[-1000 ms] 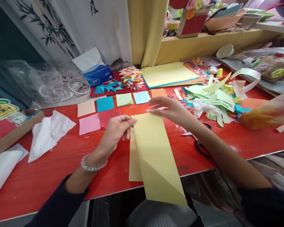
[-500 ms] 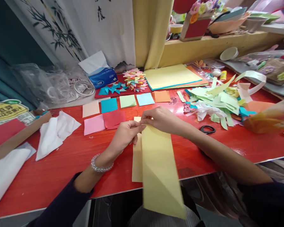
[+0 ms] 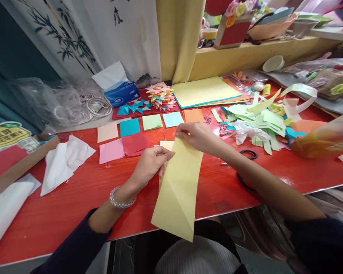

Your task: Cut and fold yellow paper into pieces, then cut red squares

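A long yellow paper strip point(image 3: 178, 186) hangs from my right hand point(image 3: 194, 136), whose fingers pinch its top edge. Its lower end reaches past the table's front edge. My left hand point(image 3: 152, 163) is closed, thumb and forefinger pinched at the strip's left edge. Partly hidden behind the strip lies another pale yellow paper point(image 3: 166, 144). Beyond my hands are small square sheets: pink point(image 3: 112, 151), red point(image 3: 136, 143), teal point(image 3: 129, 127), light green point(image 3: 152, 121), light blue point(image 3: 173, 119) and orange point(image 3: 193, 115).
Black-handled scissors point(image 3: 248, 154) lie by my right forearm. Green paper scraps point(image 3: 263, 118) are heaped at the right. Larger yellow sheets point(image 3: 205, 91), a folded-paper piece point(image 3: 161, 97) and a blue tissue pack point(image 3: 121, 94) stand at the back. Crumpled white tissue point(image 3: 65, 161) is left.
My right hand has risen slightly, and the yellow strip has come up with it. The strip's lower end has swung left and now covers more of the paper behind it.
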Available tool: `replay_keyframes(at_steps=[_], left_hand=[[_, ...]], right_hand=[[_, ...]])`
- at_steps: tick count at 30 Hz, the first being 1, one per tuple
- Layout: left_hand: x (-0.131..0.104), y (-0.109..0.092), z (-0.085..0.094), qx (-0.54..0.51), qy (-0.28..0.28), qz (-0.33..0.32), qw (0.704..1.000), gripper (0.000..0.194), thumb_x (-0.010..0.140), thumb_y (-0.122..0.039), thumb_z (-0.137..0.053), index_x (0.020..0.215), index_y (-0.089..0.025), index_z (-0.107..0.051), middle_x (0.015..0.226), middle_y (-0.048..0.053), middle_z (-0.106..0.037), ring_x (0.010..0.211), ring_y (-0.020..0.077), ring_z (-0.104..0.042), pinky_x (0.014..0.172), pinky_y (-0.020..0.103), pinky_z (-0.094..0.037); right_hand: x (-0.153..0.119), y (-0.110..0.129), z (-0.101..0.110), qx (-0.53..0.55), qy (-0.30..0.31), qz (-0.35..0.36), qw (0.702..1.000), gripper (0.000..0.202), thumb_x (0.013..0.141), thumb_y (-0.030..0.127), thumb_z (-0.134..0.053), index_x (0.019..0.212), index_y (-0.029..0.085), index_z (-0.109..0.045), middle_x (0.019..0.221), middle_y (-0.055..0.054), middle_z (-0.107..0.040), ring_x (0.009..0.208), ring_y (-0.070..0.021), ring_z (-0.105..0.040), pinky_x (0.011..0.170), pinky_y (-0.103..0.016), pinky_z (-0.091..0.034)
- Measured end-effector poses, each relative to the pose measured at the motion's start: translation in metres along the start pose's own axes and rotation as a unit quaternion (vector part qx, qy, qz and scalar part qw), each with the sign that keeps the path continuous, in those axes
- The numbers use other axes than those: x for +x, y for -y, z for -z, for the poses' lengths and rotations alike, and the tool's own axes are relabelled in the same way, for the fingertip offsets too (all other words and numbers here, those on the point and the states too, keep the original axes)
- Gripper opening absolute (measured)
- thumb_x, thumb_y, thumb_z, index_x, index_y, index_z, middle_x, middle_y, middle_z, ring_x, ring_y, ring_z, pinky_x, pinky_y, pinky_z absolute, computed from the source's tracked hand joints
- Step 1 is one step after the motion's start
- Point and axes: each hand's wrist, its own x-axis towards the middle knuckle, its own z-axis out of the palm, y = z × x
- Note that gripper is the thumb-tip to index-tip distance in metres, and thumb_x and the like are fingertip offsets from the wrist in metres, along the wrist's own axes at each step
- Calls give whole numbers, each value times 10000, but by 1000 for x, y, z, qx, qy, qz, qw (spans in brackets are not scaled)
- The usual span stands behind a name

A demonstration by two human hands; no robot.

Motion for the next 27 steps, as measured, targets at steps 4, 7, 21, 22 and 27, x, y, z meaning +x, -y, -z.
replay_keyframes(at_steps=[4,7,21,22,27], left_hand=[[-1,2,-4,4,5,8,1000,225,782,-394,-638,699,-191,-593,353,-73,-439,289,56,-358,374,211,-241],[-1,3,-5,-1,4,19,1000,235,770,-401,-651,693,-189,-587,359,-75,-438,289,55,-355,367,210,-229],[-5,-3,-6,27,75,37,996,209,830,-351,-582,730,-169,-576,306,-82,-456,272,34,-357,360,161,-228],[-5,-3,-6,33,74,37,996,214,829,-354,-582,723,-168,-575,305,-82,-456,271,32,-354,357,160,-221],[-2,0,-3,56,68,39,995,237,823,-371,-584,706,-165,-586,321,-71,-471,278,33,-367,347,167,-194]], right_hand=[[0,-8,3,94,23,-11,995,256,847,373,-512,766,162,-629,730,-35,-639,654,-134,-526,562,-246,-307],[-1,-8,3,150,41,4,988,282,824,416,-543,728,161,-617,723,-26,-635,654,-128,-531,570,-241,-333],[15,-57,22,49,-83,-49,994,296,816,391,-563,632,160,-568,606,-5,-527,575,-104,-420,529,-266,-274],[16,-59,20,49,-75,-48,995,295,817,392,-564,633,160,-566,606,-5,-528,578,-105,-422,532,-267,-276],[20,-67,11,64,-56,-47,995,294,811,417,-564,671,159,-594,652,-23,-576,616,-122,-470,558,-271,-302]])
